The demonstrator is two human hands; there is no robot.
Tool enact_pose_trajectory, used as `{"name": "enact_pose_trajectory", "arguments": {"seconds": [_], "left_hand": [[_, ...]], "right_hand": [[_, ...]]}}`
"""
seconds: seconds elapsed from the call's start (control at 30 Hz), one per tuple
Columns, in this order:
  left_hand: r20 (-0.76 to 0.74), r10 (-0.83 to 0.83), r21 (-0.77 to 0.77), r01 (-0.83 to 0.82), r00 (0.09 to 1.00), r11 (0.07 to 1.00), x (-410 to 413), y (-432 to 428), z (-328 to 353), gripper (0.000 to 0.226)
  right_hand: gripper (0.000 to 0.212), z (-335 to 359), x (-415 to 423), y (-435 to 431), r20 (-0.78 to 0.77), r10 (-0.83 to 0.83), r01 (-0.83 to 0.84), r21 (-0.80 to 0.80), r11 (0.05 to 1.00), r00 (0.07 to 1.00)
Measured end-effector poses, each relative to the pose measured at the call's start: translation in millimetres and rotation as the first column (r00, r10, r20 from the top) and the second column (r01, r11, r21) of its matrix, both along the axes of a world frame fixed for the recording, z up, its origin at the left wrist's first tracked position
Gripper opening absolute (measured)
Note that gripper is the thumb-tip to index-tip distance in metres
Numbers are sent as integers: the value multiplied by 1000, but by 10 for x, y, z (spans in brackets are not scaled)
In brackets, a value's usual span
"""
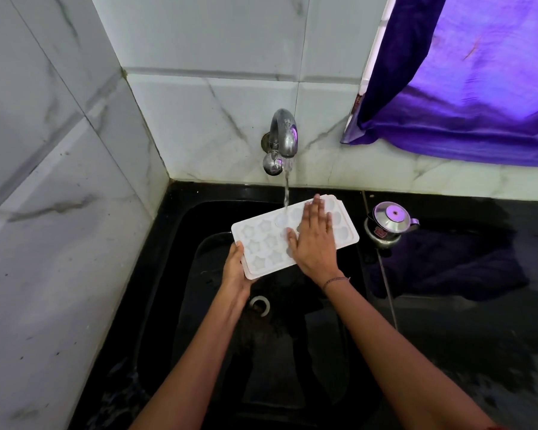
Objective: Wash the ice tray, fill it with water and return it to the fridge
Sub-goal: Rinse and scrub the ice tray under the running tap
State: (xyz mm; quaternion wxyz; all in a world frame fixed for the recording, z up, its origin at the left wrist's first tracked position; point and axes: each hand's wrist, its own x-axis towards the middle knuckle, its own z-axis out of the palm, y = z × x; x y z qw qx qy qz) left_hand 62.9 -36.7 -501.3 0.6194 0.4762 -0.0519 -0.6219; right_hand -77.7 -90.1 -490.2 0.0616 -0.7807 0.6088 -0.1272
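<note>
A white ice tray [263,243] with star-shaped and round moulds is held level over the black sink [174,274], under the running steel tap [281,138]. The water stream [286,190] lands on the tray's far middle. My left hand [235,271] grips the tray's near left corner from below and the side. My right hand [316,240] lies flat on top of the tray's right half, fingers spread and pointing away from me.
A small steel kettle [389,223] stands on the wet black counter [479,321] right of the sink. The drain [260,305] lies below the tray. White marble tiles close in the left and back. A purple curtain [466,88] hangs at upper right.
</note>
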Motion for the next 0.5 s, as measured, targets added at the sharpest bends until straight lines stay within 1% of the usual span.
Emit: {"name": "enact_pose_trajectory", "arguments": {"seconds": [0.1, 0.17, 0.27, 0.37, 0.4, 0.43, 0.47, 0.5], "left_hand": [[-4, -19, -9, 19, 1000, 1000, -30, -32, -28, 22], [11, -24, -17, 25, 1000, 1000, -34, -48, -25, 24], [35, -2, -20, 3, 999, 1000, 35, -48, 15, 31], [74, 74, 30, -76, 995, 997, 196, -66, -21, 28], [98, 96, 37, -100, 991, 994, 248, -70, -34, 27], [108, 125, 35, -129, 986, 991, 299, -77, -56, 27], [115, 148, 24, -152, 982, 988, 353, -75, -64, 27], [121, 172, 10, -174, 978, 985, 402, -72, -65, 27]], "right_hand": [[76, -45, 247, 167, -6, 184, -184, 17, 983, 983], [70, -105, 404, 294, -40, 305, -306, -5, 952, 951], [65, -198, 521, 446, -152, 459, -470, -50, 881, 876], [64, -297, 380, 504, -236, 589, -615, -49, 787, 773], [63, -325, 292, 510, -265, 618, -651, -49, 758, 740], [62, -347, 198, 500, -278, 625, -661, -50, 749, 729], [63, -355, 106, 475, -268, 605, -639, -52, 768, 749], [64, -353, 13, 433, -245, 561, -590, -56, 806, 790]]}}
